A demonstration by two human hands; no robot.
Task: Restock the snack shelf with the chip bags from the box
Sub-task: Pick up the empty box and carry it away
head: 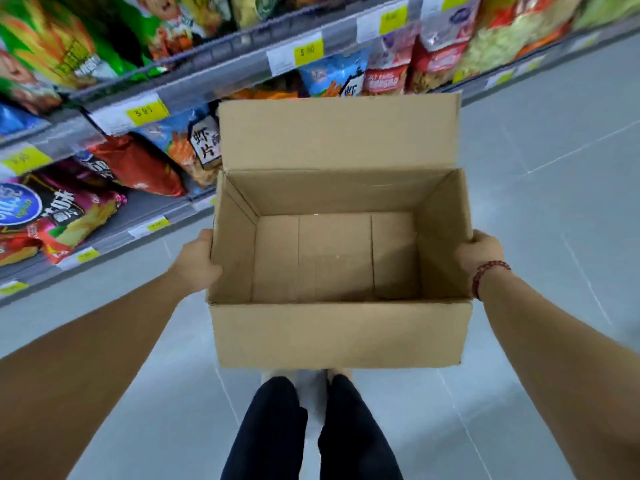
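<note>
I hold a brown cardboard box (341, 336) in front of me above the floor, its flaps open and its inside bare. My left hand (195, 261) grips the box's left wall at the rim. My right hand (479, 252), with a red bead bracelet on the wrist, grips the right wall. The snack shelf (194, 76) runs along the left and top, stocked with chip bags: a red bag (138, 166), a blue bag (180, 143) and a dark bag (69, 209) lie on the lower tiers.
Grey shelf rails carry yellow price tags (147, 110). Pale grey tiled floor (554, 168) spreads to the right and below. My legs in dark trousers (311, 431) stand under the box.
</note>
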